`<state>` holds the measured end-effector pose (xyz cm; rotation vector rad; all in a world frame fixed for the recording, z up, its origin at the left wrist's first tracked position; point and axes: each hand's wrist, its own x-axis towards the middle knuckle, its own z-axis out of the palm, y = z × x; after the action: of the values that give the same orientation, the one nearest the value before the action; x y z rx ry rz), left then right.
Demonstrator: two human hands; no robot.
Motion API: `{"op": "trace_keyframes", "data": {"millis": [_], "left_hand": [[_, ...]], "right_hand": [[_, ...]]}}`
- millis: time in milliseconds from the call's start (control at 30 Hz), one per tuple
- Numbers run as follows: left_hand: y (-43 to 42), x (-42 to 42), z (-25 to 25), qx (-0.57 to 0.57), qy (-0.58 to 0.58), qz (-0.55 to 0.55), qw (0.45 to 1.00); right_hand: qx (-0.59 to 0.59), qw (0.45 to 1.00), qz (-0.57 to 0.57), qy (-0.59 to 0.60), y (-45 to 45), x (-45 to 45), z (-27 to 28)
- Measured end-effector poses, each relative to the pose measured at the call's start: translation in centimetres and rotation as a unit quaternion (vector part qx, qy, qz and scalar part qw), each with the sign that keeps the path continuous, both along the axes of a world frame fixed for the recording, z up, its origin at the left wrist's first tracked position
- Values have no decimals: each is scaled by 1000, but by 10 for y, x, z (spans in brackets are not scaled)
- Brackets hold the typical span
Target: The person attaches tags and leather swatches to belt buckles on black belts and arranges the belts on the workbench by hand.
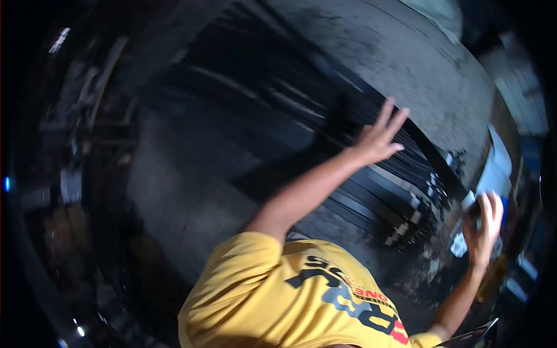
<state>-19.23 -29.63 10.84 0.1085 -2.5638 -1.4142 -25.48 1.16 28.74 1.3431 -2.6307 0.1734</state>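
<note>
My left hand (pixel 380 139) is stretched over a spread of long black strips (pixel 301 87), its fingers apart with nothing between them. I cannot tell whether its fingertips touch the nearest strip. At the right, the fingers of my right hand (pixel 484 229) are curled at the end of one long black strip (pixel 432 153), which has a small white piece (pixel 468 200) at its tip. That strip runs diagonally up to the top of the view, along the far edge of the others. Blur partly hides the grip.
Below my left hand, the bundled strip ends (pixel 406 226) carry pale tips. Grey floor (pixel 423 75) lies beyond the strips. White sheets or bags (pixel 496 156) and a blue item stand near my right hand. Dim shelving or clutter (pixel 87 133) fills the left side.
</note>
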Motion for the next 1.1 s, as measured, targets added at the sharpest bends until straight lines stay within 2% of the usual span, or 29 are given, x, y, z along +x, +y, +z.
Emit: {"op": "trace_keyframes", "data": {"millis": [33,67,100,167,233,300,333,367,400,433,467,500,533,567,600,633,667,700,800,833,867,933,967,1033,1067,1100], "left_hand": [[3,-2,7,-46,-5,33,998],[-1,-2,21,-74,-65,26,995],[-3,-1,16,-108,-23,59,992],[-17,3,10,-106,34,109,988],[-56,15,21,-96,142,198,965],[-101,32,26,-84,259,251,929],[-121,46,32,-115,276,281,912],[-139,60,46,-118,240,306,914],[-149,81,56,-94,186,333,919],[-168,91,52,135,230,316,910],[-180,111,64,45,219,340,914],[-198,129,62,-104,222,366,898],[-198,151,88,98,185,371,905],[-210,169,95,155,165,385,895],[-230,187,86,27,223,373,900],[-253,204,80,49,252,358,898],[-249,226,102,78,193,381,901],[-265,246,101,-129,208,349,905],[-294,297,116,-301,98,301,900],[-311,311,117,-420,45,282,862],[-342,322,108,-435,5,279,856],[-423,339,77,-457,-43,230,858],[-454,346,57,-448,-75,185,872],[-484,351,14,-516,-210,158,815],[-474,346,-5,-515,-203,145,820],[-458,343,-24,-528,-306,237,756]], "right_hand": [[8,999,24,22,5,19,16],[-3,999,41,28,8,41,33],[-12,998,53,35,14,61,48],[-9,993,106,47,38,86,73],[16,990,114,88,61,95,96],[24,991,78,105,110,100,95],[12,993,-6,118,136,106,91],[2,987,-93,130,151,111,87],[-68,987,-142,31,168,117,79],[-67,974,-216,-8,169,127,75],[-49,973,-223,-3,185,133,68],[-32,972,-231,2,208,134,55],[-51,969,-241,-8,227,138,40],[-42,952,-298,-51,235,148,32],[-48,952,-299,-52,251,154,15],[-51,950,-302,-54,268,162,-2],[-46,949,-304,-73,281,171,-21],[-40,945,-310,-91,275,181,-30],[-23,934,-309,-177,221,212,-46],[-47,940,-288,-178,208,222,-56],[-56,921,-300,-241,185,224,-60],[-54,953,-227,-192,179,230,-107],[-55,954,-225,-190,157,237,-117],[-19,934,-257,-246,135,237,-158],[2,931,-266,-252,131,238,-184],[21,927,-272,-257,129,239,-209]]}}
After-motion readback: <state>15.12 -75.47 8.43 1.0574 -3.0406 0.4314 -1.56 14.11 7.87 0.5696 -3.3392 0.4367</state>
